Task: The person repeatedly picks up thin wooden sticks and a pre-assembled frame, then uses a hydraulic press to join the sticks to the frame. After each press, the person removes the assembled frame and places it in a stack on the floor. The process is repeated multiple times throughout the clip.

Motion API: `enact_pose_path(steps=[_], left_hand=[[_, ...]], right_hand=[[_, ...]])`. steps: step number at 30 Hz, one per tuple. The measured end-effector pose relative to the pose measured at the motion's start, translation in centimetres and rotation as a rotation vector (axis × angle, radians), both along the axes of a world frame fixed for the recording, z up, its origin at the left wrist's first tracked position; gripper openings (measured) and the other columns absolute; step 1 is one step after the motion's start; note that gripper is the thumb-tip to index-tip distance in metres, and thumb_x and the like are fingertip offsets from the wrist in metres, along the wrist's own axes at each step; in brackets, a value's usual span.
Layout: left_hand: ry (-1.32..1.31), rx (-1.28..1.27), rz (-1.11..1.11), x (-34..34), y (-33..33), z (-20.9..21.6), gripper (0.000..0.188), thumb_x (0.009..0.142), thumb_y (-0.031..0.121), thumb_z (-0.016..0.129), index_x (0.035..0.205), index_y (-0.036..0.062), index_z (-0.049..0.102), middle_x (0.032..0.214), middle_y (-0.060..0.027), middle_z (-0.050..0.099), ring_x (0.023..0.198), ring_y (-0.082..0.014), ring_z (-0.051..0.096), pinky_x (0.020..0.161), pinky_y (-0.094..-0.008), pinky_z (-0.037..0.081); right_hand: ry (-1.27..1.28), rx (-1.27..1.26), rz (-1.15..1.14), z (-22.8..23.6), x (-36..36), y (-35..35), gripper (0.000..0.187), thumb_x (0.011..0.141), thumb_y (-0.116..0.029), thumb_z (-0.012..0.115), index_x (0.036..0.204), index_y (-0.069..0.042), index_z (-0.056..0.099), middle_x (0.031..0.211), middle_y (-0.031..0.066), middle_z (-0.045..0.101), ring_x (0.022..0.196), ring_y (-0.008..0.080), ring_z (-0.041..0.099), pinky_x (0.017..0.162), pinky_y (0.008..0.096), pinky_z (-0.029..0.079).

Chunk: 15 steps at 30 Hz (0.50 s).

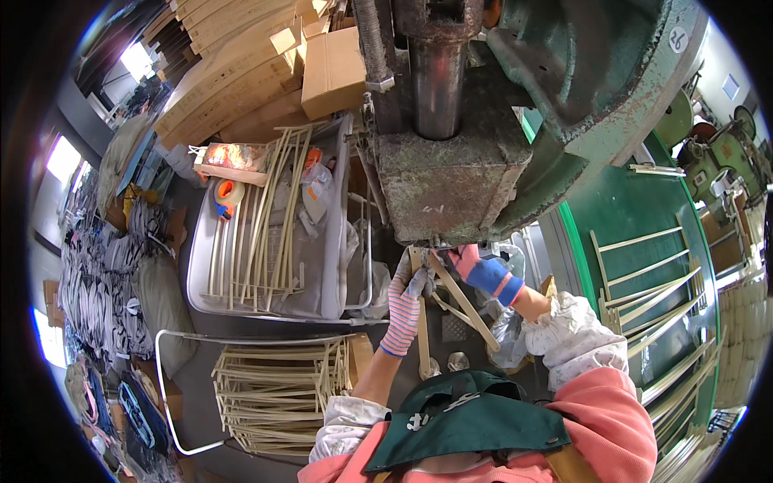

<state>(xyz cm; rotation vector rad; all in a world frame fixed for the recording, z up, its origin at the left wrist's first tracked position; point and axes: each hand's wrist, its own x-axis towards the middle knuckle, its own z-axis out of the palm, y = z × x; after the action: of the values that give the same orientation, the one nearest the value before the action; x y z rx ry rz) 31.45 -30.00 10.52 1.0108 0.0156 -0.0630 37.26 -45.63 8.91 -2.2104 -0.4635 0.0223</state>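
My left hand [404,310], in a pink, white and blue striped glove, is closed on a pale flat bar [424,342] just below the press head. A second pale flat bar [471,310] slants from the same spot down to the right. My right hand [477,270], in a pink and blue glove, is at the upper end of this slanting bar with bent fingers. The press head partly covers those fingers, so what they pinch does not show. Directly above both hands hangs the worn metal block [447,185] of the green press [580,88].
On the left, a white tub [330,298] holds pale rods and an orange tape roll [229,191]. Stacked pale frames [274,394] lie nearer. At right, more frames [644,258] rest on a green table [604,193]. Cardboard boxes [334,72] stand behind.
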Motion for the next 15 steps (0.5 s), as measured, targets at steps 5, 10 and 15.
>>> enact_pose_path(steps=[5, 10, 15], left_hand=[[0.053, 0.076, 0.024, 0.4, -0.3, -0.2, 0.028, 0.090, 0.005, 0.050, 0.117, 0.0051, 0.056, 0.072, 0.0024, 0.055, 0.058, -0.0051, 0.045, 0.055, -0.0204, 0.037], [0.000, 0.036, -0.054, 0.7, 0.3, 0.1, 0.028, 0.090, 0.006, 0.051, 0.118, 0.0062, 0.056, 0.070, 0.0044, 0.055, 0.059, -0.0035, 0.045, 0.054, -0.0197, 0.037], [-0.022, 0.032, -0.157, 1.6, 1.1, 0.5, 0.032, 0.091, 0.007, 0.050, 0.122, 0.0030, 0.052, 0.068, 0.0007, 0.057, 0.049, -0.0047, 0.043, 0.047, -0.0202, 0.037]], right_hand=[[-0.042, 0.246, -0.036, -0.6, -1.6, 0.6, 0.020, 0.088, -0.020, 0.054, 0.104, -0.009, 0.060, 0.081, 0.0160, 0.061, 0.075, 0.0343, 0.059, 0.066, 0.0385, 0.047], [0.200, 0.245, -0.090, -2.3, -1.0, 1.0, 0.025, 0.091, -0.023, 0.052, 0.109, -0.007, 0.056, 0.080, 0.0143, 0.062, 0.076, 0.0263, 0.062, 0.067, 0.0340, 0.048], [0.604, 0.551, 0.031, -1.7, -0.1, 0.3, 0.036, 0.095, -0.038, 0.042, 0.107, -0.006, 0.052, 0.076, 0.0069, 0.061, 0.057, 0.0140, 0.055, 0.053, 0.0268, 0.044]])
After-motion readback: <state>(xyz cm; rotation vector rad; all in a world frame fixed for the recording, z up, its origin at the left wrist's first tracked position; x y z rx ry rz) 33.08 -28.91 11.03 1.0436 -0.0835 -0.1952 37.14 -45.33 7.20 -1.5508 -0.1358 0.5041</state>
